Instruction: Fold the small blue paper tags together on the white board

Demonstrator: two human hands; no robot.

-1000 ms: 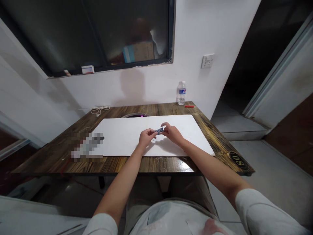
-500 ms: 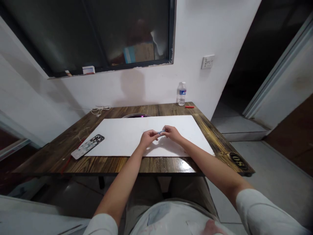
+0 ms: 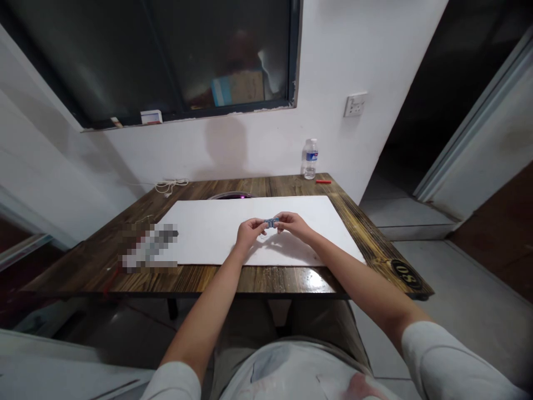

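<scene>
While both bare forearms reach forward from white sleeves [image 3: 172, 383], the left hand [image 3: 250, 233] and the right hand [image 3: 293, 225] come together over the middle of a white board [image 3: 200, 233] that lies on a dark-grained wooden table [image 3: 250, 280]. Between them is a small flat blue piece [image 3: 271, 222], too small to identify. Both hands are narrowly closed, and the fingertips [image 3: 261, 224] of each pinch one end of it, holding it level just above the board, with soft shadows falling below. Near the table's left edge, a flat object [image 3: 150, 247] too pixelated to make out lies across the board's left side and onto the wood. Along the far edge of the table, from left to right, are a coiled white cable [image 3: 170, 188], the dark rounded rim of a bowl-like object [image 3: 229, 196] partly behind the board, a clear plastic water bottle with a blue label [image 3: 310, 159], and a small red stick [image 3: 323, 181]. A round black badge [image 3: 406, 274] marks the right corner nearest the person.
</scene>
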